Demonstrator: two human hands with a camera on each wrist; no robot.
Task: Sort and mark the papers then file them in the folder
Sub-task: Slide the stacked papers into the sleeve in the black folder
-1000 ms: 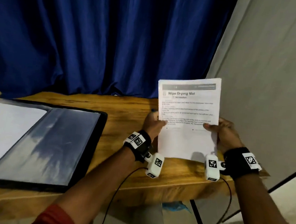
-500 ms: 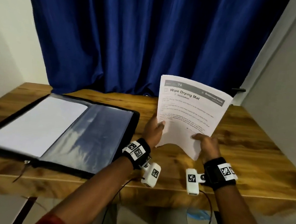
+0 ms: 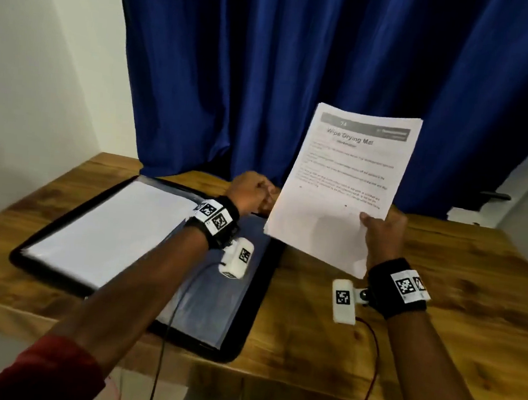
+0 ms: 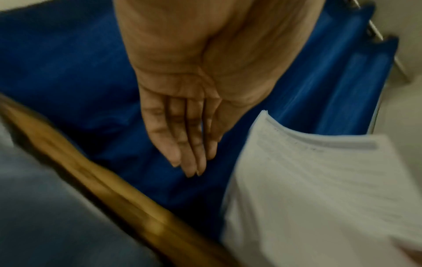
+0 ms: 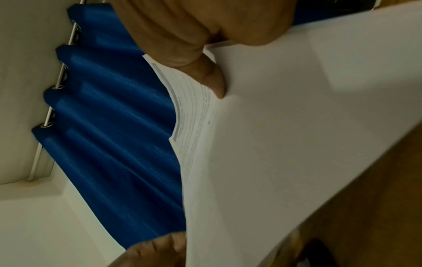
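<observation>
Right hand (image 3: 382,233) pinches the white printed paper stack (image 3: 341,188) at its lower edge, upright above the wooden table (image 3: 438,313); left hand (image 4: 182,126), relaxed and empty, hangs beside it. Sheets above the pinch may fan or slip.

I see bare tabletop (image 3: 457,318) at three o'clock of the papers (image 3: 341,188), room enough for my right grip (image 3: 382,233) to pass. At nine o'clock the open folder (image 3: 245,311) covers the wood, my left grip (image 3: 250,192) hovering over its far edge. At twelve o'clock the blue curtain (image 3: 268,71) closes the way
</observation>
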